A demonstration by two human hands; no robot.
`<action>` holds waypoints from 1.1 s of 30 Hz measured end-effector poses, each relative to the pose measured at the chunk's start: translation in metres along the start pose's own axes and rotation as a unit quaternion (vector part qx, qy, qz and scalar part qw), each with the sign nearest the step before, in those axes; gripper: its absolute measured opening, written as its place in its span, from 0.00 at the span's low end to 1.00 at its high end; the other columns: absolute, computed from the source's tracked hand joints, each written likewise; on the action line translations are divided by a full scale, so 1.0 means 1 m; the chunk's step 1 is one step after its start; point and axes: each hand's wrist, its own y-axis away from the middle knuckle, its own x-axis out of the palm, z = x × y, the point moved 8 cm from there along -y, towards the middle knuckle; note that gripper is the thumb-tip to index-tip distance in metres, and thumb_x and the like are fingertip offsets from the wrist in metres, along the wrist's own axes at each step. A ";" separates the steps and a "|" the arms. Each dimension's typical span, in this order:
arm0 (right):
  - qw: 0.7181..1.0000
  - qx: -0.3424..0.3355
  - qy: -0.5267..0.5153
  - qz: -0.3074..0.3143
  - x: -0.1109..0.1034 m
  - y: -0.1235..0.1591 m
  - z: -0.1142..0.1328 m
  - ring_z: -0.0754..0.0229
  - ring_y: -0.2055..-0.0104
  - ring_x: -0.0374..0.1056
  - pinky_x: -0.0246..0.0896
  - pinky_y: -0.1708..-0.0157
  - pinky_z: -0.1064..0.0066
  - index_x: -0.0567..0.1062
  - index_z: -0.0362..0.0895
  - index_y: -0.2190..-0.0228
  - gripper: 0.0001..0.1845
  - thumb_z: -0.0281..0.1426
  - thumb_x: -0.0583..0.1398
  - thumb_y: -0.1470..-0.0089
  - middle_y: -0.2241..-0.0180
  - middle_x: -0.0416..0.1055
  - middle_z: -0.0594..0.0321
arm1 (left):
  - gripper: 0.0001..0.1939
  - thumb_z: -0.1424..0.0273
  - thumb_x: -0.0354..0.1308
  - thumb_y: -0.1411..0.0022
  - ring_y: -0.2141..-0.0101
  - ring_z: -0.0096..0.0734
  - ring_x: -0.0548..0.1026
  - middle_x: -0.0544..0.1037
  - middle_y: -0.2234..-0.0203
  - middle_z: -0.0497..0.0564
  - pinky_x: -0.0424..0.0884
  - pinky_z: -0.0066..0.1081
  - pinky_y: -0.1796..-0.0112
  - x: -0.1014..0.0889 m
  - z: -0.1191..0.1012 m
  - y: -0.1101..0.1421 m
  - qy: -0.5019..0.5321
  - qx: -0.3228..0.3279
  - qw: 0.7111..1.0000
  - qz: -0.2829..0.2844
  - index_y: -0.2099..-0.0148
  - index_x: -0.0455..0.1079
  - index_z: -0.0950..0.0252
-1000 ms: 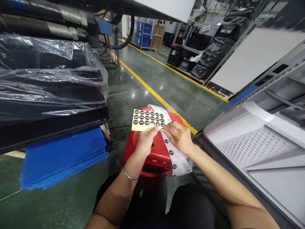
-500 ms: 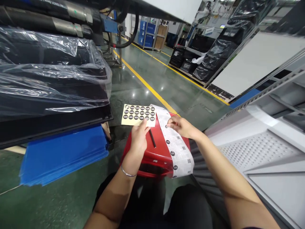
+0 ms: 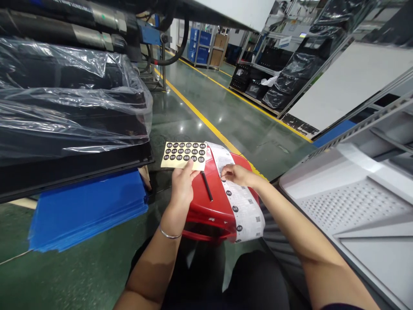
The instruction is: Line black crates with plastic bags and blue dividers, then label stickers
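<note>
My left hand (image 3: 183, 183) pinches the lower edge of a pale yellow sticker sheet (image 3: 164, 164), thumb on top, above the left side of a red plastic stool (image 3: 200, 196). Rows of round black stickers marked 8月 cover the sheet. A long white printed label strip (image 3: 247, 215) lies over the stool's right side, its near end hanging past the front edge. Several round black stickers run down the strip's left edge. My right hand (image 3: 237, 175) has its fingertips closed at that edge over a round sticker (image 3: 223, 180), partly hidden by the fingers. A black pen-like stick (image 3: 207, 186) lies between the hands.
Blue plastic sheets (image 3: 90, 206) lie at left below black panels wrapped in clear film (image 3: 74, 99). A grey-white plastic piece (image 3: 348, 198) stands close on the right. Shelving with black bins (image 3: 251, 82) is behind, beyond yellow floor lines (image 3: 200, 114).
My left hand and the sticker sheet have shifted slightly left. The right fingertips have moved a little down and left, and now rest against the strip's left edge over the sticker.
</note>
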 end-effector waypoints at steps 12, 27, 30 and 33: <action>0.955 -0.099 0.250 -0.125 0.047 0.086 0.023 0.47 0.33 0.41 0.46 0.39 0.43 0.55 0.41 0.37 0.31 0.43 0.46 0.37 0.36 0.49 0.51 | 0.18 0.63 0.67 0.52 0.58 0.40 0.76 0.78 0.58 0.57 0.70 0.42 0.55 -0.001 0.006 -0.004 -0.005 -0.010 1.000 0.001 0.60 0.72 0.66; 0.865 -0.192 0.077 -0.457 -0.036 0.118 0.078 0.58 0.61 0.68 0.66 0.61 0.63 0.76 0.44 0.61 0.09 0.32 0.58 0.43 0.66 0.71 0.57 | 0.13 0.66 0.69 0.57 0.63 0.39 0.78 0.80 0.70 0.56 0.72 0.36 0.59 0.046 0.050 0.039 -0.001 -0.099 0.991 0.088 0.71 0.74 0.69; 0.857 -0.207 0.075 -0.466 -0.036 0.106 0.084 0.59 0.63 0.66 0.65 0.63 0.64 0.77 0.44 0.61 0.09 0.31 0.59 0.44 0.67 0.71 0.58 | 0.13 0.69 0.69 0.58 0.57 0.43 0.76 0.80 0.64 0.56 0.72 0.38 0.56 0.054 0.047 0.045 0.035 -0.107 0.987 0.114 0.67 0.75 0.67; 0.862 -0.208 0.069 -0.458 -0.035 0.101 0.086 0.60 0.64 0.65 0.65 0.63 0.64 0.77 0.45 0.62 0.09 0.31 0.59 0.43 0.67 0.71 0.59 | 0.16 0.72 0.68 0.57 0.50 0.46 0.73 0.79 0.58 0.57 0.69 0.41 0.52 0.055 0.045 0.047 0.047 -0.119 0.985 0.115 0.61 0.75 0.67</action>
